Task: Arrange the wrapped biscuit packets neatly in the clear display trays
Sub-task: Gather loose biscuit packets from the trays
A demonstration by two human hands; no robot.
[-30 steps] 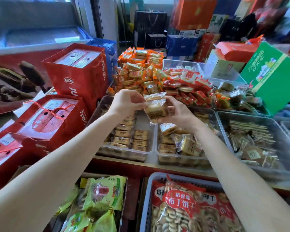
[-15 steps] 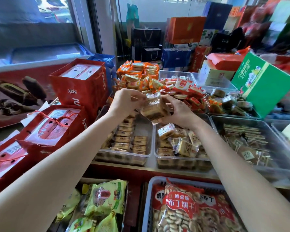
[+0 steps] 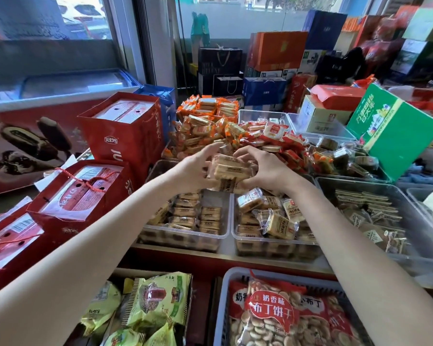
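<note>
biscuit packets (image 3: pixel 231 171) gripped between left hand (image 3: pixel 195 168) and right hand (image 3: pixel 265 171)

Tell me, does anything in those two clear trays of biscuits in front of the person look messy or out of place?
Yes. In the right tray, a few packets lie tilted and heaped on top of the flat layer, at odd angles. The left tray holds neat rows. Both hands, left and right, hold a small stack of packets above the trays.
</note>
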